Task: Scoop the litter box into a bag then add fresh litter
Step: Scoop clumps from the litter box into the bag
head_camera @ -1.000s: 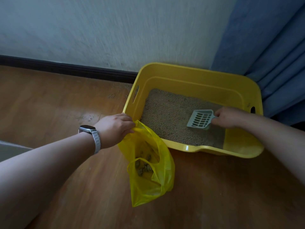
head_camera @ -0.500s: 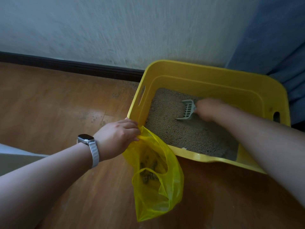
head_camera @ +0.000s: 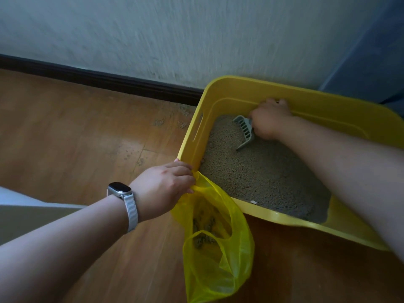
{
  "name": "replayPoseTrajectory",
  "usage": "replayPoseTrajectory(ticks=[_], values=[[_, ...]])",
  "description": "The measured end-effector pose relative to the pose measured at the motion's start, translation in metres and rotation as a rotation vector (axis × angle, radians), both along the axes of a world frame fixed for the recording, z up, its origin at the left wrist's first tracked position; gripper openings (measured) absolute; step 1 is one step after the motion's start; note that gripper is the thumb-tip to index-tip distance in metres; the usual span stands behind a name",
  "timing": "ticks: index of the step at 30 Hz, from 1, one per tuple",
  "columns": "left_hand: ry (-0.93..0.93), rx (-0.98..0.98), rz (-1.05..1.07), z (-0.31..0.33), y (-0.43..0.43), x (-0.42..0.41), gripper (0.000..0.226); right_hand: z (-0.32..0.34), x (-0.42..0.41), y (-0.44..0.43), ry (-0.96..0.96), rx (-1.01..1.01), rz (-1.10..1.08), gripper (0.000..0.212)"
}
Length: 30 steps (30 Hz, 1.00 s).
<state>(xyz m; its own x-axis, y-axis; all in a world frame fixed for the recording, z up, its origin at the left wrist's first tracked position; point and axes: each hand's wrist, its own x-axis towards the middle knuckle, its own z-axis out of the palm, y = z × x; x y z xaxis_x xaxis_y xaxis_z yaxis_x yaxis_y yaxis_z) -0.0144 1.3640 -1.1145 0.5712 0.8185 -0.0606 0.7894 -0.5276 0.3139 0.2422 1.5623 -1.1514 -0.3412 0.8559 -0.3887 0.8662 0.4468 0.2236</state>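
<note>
A yellow litter box stands on the wooden floor against the wall, with grey-brown litter inside. My right hand is at the box's far side, gripping a grey slotted scoop whose edge is dug into the litter. My left hand, with a watch on its wrist, holds the rim of a translucent yellow plastic bag at the box's near left corner. The bag hangs open beside the box and holds several dark clumps at its bottom.
Scattered litter grains lie on the floor left of the box. A dark baseboard runs along the white wall. A blue curtain hangs at the right. A pale flat edge shows at lower left.
My right hand has carried the scoop from the box's near right area to the far side and tipped it on edge into the litter. The view has shifted left; my left hand keeps the bag.
</note>
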Motion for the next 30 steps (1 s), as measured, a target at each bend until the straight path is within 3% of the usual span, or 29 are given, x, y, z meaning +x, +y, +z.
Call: replayPoseTrajectory(ticks=[5,14,22,30], values=[[-0.002,0.023,-0.01,-0.003,0.001,-0.001,0.037,0.007,-0.011,-0.003,0.003,0.109,0.162,0.023],[-0.008,0.036,-0.016,-0.001,0.001,-0.001,0.039,0.025,-0.02,0.001,0.02,0.132,0.43,0.023],[-0.002,0.043,-0.027,-0.003,0.002,-0.002,0.039,0.03,-0.045,0.007,0.054,-0.071,0.53,0.03],[-0.012,0.071,-0.039,-0.006,0.002,-0.003,0.038,0.017,-0.066,0.0,0.09,-0.251,0.407,0.027]])
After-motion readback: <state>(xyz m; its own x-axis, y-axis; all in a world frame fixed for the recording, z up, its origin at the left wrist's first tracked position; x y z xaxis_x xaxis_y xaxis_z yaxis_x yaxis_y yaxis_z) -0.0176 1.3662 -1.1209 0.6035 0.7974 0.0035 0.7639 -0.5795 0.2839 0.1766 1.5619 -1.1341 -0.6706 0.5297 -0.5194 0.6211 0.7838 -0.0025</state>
